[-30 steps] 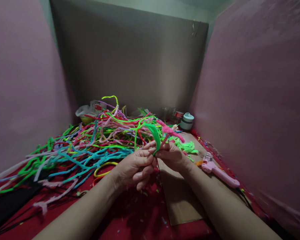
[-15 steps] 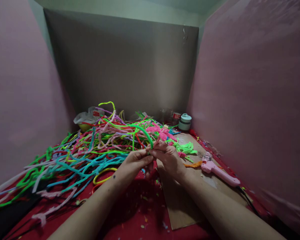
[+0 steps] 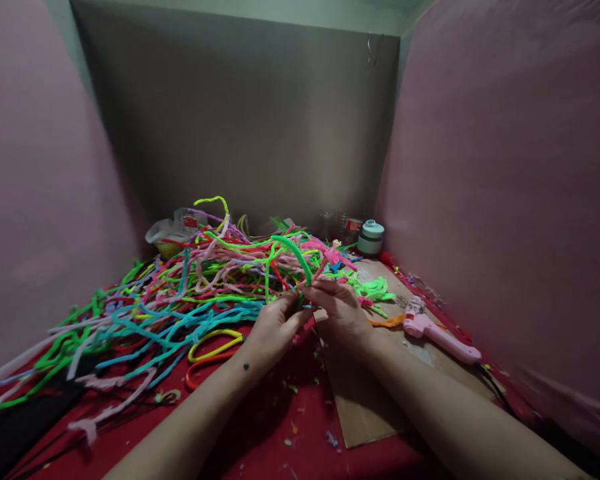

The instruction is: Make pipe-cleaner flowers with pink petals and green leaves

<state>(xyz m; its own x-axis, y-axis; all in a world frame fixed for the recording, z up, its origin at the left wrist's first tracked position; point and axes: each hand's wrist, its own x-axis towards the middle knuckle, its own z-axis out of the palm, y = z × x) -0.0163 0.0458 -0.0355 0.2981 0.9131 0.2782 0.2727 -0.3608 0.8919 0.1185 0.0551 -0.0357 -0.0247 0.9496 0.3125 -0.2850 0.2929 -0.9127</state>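
Note:
My left hand [image 3: 279,328] and my right hand [image 3: 341,308] meet at the middle of the view, fingertips close together. Between them is a green pipe cleaner [image 3: 300,257], its free end curving up and to the left. My left thumb and fingers are pinched around its lower part, and my right thumb and fingers close on it from the other side. A pinkish-red stem [image 3: 321,268] sticks up by my right fingers; whether it is held too is hard to tell. The exact contact point is hidden by the fingers.
A big heap of coloured pipe cleaners [image 3: 220,267] spreads behind and left. Scissors with yellow and red handles [image 3: 207,347] lie by my left wrist. On a cardboard sheet [image 3: 365,407] to the right rests a pink glue gun [image 3: 443,339]. A pale green lidded container [image 3: 371,239] stands behind.
My hands have shifted slightly right, and my left wrist has turned a little. The green pipe cleaner now stands more upright. More of the scissors' handles shows.

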